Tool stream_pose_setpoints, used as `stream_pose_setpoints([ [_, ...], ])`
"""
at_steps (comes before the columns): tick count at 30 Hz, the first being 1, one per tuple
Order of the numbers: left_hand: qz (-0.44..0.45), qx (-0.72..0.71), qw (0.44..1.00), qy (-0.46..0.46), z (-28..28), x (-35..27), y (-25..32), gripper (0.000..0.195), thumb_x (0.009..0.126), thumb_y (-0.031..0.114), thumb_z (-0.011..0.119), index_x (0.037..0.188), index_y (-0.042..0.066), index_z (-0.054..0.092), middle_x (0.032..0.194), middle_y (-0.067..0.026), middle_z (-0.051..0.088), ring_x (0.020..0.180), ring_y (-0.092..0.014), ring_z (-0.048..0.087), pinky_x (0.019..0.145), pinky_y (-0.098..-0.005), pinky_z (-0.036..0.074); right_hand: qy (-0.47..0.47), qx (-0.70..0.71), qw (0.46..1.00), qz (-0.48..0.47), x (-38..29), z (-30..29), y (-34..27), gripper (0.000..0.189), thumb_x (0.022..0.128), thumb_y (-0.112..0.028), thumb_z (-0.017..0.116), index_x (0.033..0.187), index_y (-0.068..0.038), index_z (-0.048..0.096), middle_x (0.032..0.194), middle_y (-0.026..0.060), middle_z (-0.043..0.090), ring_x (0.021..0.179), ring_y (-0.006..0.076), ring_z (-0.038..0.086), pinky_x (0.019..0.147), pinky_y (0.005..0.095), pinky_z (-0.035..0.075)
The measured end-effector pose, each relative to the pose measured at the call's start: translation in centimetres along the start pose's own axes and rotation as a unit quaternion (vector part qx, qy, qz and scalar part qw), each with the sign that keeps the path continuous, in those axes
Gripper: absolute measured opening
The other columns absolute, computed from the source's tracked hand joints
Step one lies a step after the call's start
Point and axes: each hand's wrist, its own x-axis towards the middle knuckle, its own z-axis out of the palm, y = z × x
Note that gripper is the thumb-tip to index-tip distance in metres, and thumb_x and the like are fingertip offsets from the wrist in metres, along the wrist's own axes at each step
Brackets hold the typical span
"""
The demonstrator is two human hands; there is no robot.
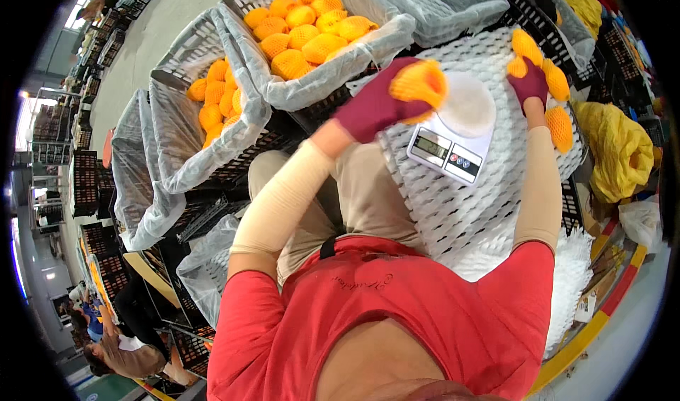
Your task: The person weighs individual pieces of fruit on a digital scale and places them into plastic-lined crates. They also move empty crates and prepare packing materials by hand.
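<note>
My left hand [374,103], in a maroon glove, grips a fruit in an orange foam net sleeve [417,85] beside the kitchen scale's round pan. The white digital scale [467,119] rests on a sheet of white foam netting [457,209], its display lit. Over at the right edge of that sheet, my gloved right hand [529,88] has its fingers around another netted fruit [516,67], partly hidden by the hand. More netted fruits lie close to it, one above [527,45], one beside it [557,79] and one nearer to me [559,129].
Lined black crates of netted fruit stand ahead [303,90] and to the left [178,172]. Another lined crate [441,8] is at the top. A yellow woven sack [616,146] sits at the right, above a red-and-yellow rail [611,300]. Other people [127,353] are at lower left.
</note>
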Motion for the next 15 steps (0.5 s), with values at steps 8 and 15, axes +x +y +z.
stream_pose_setpoints([
  [8, -0.013, -0.483, 0.870, 0.102, -9.9, -9.9, -1.6, 0.063, 0.093, 0.056, 0.039, 0.140, 0.014, 0.040, 0.140, -0.0114, 0.046, 0.129, -0.034, 0.042, 0.105, -0.0556, 0.032, 0.055, 0.227, 0.926, -0.296, -9.5, -6.4, -11.5, 0.070, 0.068, -0.026, 0.079, 0.132, -0.015, 0.053, 0.130, 0.0136, 0.054, 0.117, 0.0339, 0.052, 0.102, 0.0411, 0.040],
  [15, -0.023, -0.067, 0.943, 0.324, -6.6, -12.9, 1.3, 0.067, 0.091, 0.051, 0.049, 0.141, 0.009, 0.032, 0.141, -0.0104, 0.044, 0.132, -0.029, 0.039, 0.109, -0.0493, 0.030, 0.076, 0.214, 0.923, -0.311, -11.2, -4.5, -11.4, 0.052, 0.079, -0.029, 0.073, 0.128, -0.017, 0.058, 0.133, 0.0119, 0.055, 0.118, 0.0327, 0.053, 0.101, 0.0396, 0.041],
])
